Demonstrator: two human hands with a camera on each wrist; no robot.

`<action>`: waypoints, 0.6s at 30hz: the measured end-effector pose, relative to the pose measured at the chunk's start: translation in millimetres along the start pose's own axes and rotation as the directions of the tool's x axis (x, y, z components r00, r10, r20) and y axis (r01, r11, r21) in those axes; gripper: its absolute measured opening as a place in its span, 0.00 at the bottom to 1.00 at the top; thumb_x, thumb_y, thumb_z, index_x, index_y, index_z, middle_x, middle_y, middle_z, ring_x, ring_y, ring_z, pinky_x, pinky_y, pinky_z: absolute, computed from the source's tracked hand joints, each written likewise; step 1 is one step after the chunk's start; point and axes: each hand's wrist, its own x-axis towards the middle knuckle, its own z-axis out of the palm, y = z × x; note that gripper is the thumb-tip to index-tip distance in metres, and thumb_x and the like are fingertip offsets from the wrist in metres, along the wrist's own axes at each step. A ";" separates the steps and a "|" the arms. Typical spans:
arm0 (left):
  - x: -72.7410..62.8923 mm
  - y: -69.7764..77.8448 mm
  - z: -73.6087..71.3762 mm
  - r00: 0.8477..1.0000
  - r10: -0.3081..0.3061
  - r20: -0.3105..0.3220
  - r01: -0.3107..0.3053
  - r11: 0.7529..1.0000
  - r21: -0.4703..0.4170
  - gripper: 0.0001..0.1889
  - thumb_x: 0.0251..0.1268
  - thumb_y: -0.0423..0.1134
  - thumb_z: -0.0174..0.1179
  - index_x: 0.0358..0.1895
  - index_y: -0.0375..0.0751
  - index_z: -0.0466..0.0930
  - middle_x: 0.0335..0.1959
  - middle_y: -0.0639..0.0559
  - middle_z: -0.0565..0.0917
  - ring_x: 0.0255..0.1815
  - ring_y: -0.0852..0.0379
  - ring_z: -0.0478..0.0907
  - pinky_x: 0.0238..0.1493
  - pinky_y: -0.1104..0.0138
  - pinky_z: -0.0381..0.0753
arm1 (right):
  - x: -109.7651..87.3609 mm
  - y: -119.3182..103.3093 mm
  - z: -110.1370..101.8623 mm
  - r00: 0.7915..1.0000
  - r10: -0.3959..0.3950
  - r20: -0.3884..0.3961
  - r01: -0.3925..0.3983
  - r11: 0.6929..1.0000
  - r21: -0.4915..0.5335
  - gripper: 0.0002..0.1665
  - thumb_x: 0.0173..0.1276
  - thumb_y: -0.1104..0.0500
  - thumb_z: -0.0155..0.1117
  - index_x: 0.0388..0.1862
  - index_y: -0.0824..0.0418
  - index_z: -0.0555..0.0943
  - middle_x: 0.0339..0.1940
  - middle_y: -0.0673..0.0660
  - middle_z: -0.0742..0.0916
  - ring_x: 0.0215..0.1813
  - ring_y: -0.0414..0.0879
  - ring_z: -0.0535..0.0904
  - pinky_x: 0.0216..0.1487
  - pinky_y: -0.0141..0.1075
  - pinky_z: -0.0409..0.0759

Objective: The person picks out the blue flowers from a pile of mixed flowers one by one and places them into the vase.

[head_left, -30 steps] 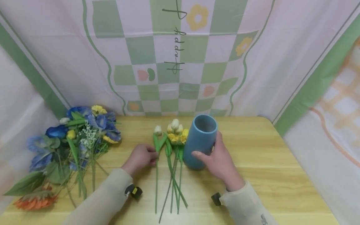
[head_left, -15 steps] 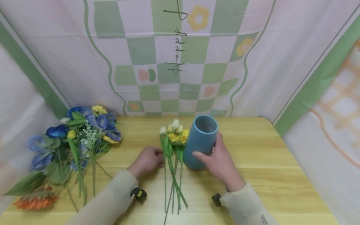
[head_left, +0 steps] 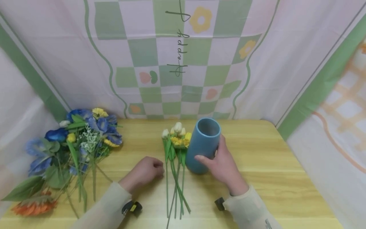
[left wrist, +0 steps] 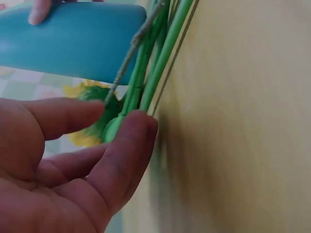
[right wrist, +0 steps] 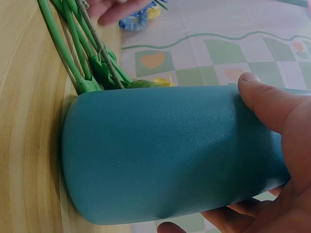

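Observation:
My right hand [head_left: 226, 168] grips a blue vase [head_left: 201, 152] that stands upright on the wooden table, thumb on the near side and fingers round the right. Just left of the vase lies a small bunch of artificial flowers: white tulips [head_left: 178, 127] and yellow blooms [head_left: 176, 141], their green stems [head_left: 175, 184] crossing toward the near edge. My left hand [head_left: 145, 171] is beside these stems, its fingers loosely bent and nothing between them. In the left wrist view, thumb and fingertips [left wrist: 138, 128] are apart, overlapping the stems behind.
A larger pile of artificial flowers, with blue blooms [head_left: 57, 135], white sprigs [head_left: 91, 140] and an orange flower [head_left: 34, 206], covers the table's left side. A patterned cloth [head_left: 168, 76] hangs behind the wooden table [head_left: 274, 178].
The left hand has slid a white tulip rightward against the other flowers, then let go and drawn back slightly left. The right hand and vase have stayed in place.

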 end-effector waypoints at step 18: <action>-104.1 -68.2 -133.1 0.918 -0.204 -0.341 0.267 0.952 0.149 0.31 0.77 0.51 0.51 0.70 0.28 0.65 0.59 0.26 0.75 0.51 0.31 0.77 0.44 0.41 0.77 | 0.4 -0.4 0.7 1.000 -0.004 0.008 0.004 1.000 0.003 0.68 0.55 0.39 0.78 0.81 0.53 0.42 0.75 0.64 0.65 0.73 0.63 0.63 0.66 0.62 0.65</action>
